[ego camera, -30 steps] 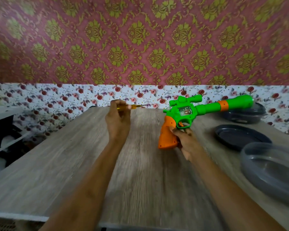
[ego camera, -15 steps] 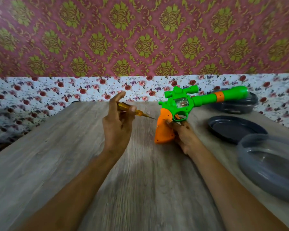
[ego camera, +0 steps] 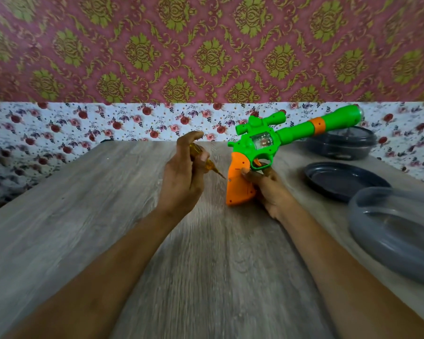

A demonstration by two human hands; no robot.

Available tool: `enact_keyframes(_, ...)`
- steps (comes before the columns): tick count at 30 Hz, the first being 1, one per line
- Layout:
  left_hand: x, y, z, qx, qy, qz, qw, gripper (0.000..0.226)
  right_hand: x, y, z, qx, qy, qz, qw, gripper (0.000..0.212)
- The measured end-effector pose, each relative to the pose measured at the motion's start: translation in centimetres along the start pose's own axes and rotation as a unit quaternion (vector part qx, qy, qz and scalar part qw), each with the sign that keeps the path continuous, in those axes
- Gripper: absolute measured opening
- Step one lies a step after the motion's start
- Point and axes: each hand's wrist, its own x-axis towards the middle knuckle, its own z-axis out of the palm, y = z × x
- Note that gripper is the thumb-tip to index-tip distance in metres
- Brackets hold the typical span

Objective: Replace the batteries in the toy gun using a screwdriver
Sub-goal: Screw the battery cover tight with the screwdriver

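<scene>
From the head camera, the toy gun is a little right of the middle of the grey wood-grain bench. Its orange grip points down and its green barrel slants up toward the far right. The right hand grasps the grip from the right side, with the thumb laid across the orange face just under the trigger guard. I cannot tell whether the butt touches the bench.

The left hand is just to the left of the gun, its fingers curled round the yellow see-through handle of a screwdriver. The shaft slants down to the right. Its tip is just beside a small dark screw on the left edge of the grip, and whether it touches is lost in blur.

On the right of the bench lie a dark plate, a clear round dish nearer, and a dark lidded container farther back, under the barrel. Floral wallpaper covers the wall behind.
</scene>
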Motion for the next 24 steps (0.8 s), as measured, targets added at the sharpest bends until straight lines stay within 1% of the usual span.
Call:
enact_keyframes(5, 0.02, 0.19, 0.1, -0.006, -0.008, 0.004, 1.0, 0.025, -0.08, -0.02, 0.0, 0.004, -0.005, 0.002, 1.0, 0.042)
enact_keyframes(10, -0.08, 0.08, 0.24, -0.006, -0.021, 0.025, 0.999, 0.024, -0.01, -0.03, -0.08, 0.007, -0.013, -0.002, 1.0, 0.04)
enact_keyframes(13, 0.0, 0.23, 0.16, -0.006, -0.019, 0.028, 0.999, 0.023, -0.06, -0.03, -0.09, 0.004, -0.021, -0.001, 1.0, 0.034)
enact_keyframes(16, -0.04, 0.45, 0.12, -0.005, -0.025, 0.029, 0.999, 0.024, 0.01, 0.07, -0.22, 0.006, -0.025, -0.003, 1.0, 0.036)
enact_keyframes(18, -0.07, 0.66, 0.08, -0.003, -0.03, 0.031, 0.999, 0.024, 0.11, 0.13, -0.29, 0.002, -0.032, -0.004, 0.999, 0.033)
enact_keyframes(24, -0.06, 0.99, 0.08, 0.009, -0.041, 0.04, 0.998, 0.023, 0.21, 0.21, -0.36, -0.001, -0.033, -0.003, 0.999, 0.044)
